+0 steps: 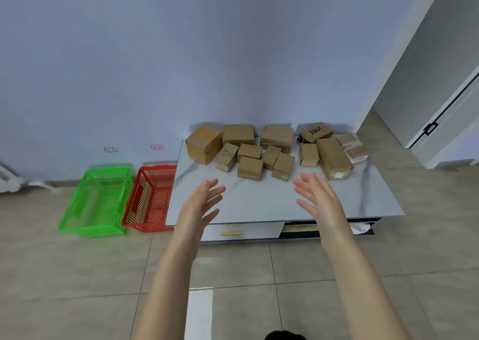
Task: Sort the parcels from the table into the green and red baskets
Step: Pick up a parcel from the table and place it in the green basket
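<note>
Several brown cardboard parcels (250, 168) lie crowded along the far half of a low marble-topped table (261, 202). The biggest parcel (204, 143) sits at the far left corner, and a box marked MAX (316, 131) lies at the back right. A green basket (96, 202) and a red basket (153, 197) stand on the floor left of the table, both holding nothing. My left hand (201, 202) and my right hand (319, 199) hover over the table's near half with fingers spread, palms facing each other, touching nothing.
A plain wall runs behind the table and baskets, with two small red labels (157, 147) above the baskets. A white door (451, 122) stands at the right. Tiled floor (77, 275) surrounds the table, whose lower shelf holds papers (360, 227).
</note>
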